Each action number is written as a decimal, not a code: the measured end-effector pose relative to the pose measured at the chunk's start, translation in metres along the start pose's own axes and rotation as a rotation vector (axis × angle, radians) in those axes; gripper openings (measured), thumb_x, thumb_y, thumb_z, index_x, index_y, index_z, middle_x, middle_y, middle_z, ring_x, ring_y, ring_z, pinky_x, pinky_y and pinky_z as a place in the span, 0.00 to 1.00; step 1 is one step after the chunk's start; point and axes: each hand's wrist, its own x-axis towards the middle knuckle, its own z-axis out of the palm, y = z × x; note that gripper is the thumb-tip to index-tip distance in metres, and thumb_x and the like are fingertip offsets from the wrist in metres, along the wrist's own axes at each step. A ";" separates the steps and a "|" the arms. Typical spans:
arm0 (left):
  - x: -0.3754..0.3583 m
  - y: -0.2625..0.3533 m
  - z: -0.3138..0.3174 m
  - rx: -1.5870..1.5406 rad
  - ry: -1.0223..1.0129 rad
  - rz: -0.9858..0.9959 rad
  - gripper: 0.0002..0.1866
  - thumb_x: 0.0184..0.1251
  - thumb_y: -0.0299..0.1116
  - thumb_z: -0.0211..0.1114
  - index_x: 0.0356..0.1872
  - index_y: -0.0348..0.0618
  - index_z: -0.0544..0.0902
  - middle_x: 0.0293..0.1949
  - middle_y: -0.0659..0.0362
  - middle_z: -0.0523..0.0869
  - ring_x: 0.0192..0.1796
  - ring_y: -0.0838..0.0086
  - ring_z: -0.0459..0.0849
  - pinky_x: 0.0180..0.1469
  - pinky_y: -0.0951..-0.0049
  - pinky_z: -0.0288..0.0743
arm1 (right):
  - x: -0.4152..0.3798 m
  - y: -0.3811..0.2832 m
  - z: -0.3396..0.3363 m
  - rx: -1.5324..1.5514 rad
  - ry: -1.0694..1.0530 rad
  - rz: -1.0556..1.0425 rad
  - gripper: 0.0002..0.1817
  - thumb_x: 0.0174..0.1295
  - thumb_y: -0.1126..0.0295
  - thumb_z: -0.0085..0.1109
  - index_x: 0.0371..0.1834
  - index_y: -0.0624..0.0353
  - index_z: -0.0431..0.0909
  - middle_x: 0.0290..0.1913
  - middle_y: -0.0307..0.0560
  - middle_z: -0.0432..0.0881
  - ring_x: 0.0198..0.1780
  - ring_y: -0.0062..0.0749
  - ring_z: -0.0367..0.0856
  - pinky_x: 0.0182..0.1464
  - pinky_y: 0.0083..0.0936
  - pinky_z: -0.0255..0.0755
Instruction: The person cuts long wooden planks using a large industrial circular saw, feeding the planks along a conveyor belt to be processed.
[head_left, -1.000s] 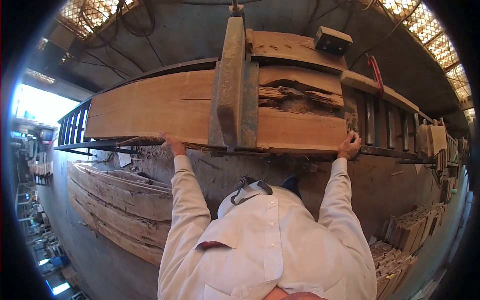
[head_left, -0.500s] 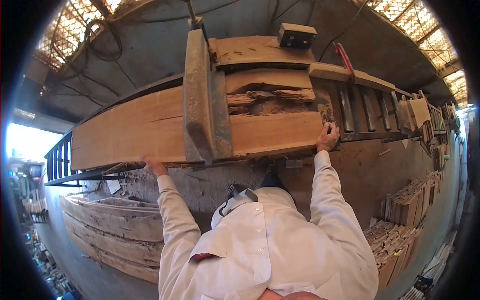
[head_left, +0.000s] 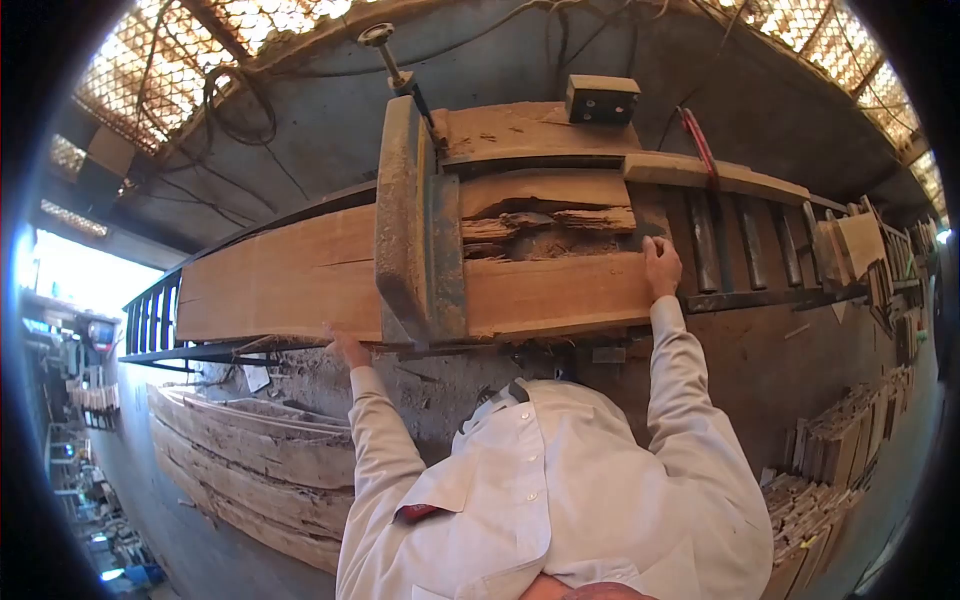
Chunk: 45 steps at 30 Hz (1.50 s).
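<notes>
A long, wide wooden slab (head_left: 290,272) with a rotten, cracked hollow near its right part lies on a machine bed, passing under a dusty metal machine arm (head_left: 400,200). My left hand (head_left: 348,347) touches the slab's near edge, left of the arm, its fingers partly blurred against the wood. At the slab's right end is my right hand (head_left: 662,268), fingers wrapped over the end edge. Behind the slab, another board (head_left: 530,130) lies along the fence.
Metal rollers (head_left: 750,240) extend to the right, with a red clamp (head_left: 698,145) above. A black block (head_left: 602,100) sits at the back. Thick rough slabs (head_left: 245,450) are stacked at lower left; cut wood piles (head_left: 815,510) stand at lower right.
The view has shifted, so the machine and slab appear lower and further right. My right hand now wraps more closely round the slab's right end.
</notes>
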 end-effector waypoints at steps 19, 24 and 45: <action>0.061 -0.060 -0.003 0.270 0.527 0.100 0.48 0.70 0.64 0.61 0.62 0.17 0.65 0.60 0.27 0.75 0.58 0.40 0.80 0.61 0.51 0.74 | 0.099 -0.044 0.057 0.070 -0.353 0.195 0.40 0.61 0.35 0.64 0.51 0.70 0.83 0.49 0.59 0.85 0.48 0.41 0.84 0.50 0.38 0.75; 0.076 -0.077 -0.012 0.226 0.473 0.139 0.45 0.70 0.63 0.61 0.58 0.18 0.67 0.56 0.27 0.78 0.58 0.40 0.81 0.59 0.50 0.75 | 0.102 -0.037 0.051 0.428 -0.450 0.298 0.34 0.62 0.38 0.66 0.48 0.64 0.83 0.41 0.49 0.87 0.41 0.34 0.86 0.43 0.32 0.78; 0.014 -0.011 0.011 0.257 0.375 0.066 0.46 0.72 0.62 0.60 0.57 0.12 0.71 0.54 0.32 0.83 0.51 0.46 0.85 0.52 0.54 0.81 | -0.067 -0.001 -0.090 1.274 -0.396 0.417 0.26 0.72 0.58 0.61 0.66 0.63 0.73 0.57 0.51 0.83 0.53 0.39 0.86 0.52 0.39 0.84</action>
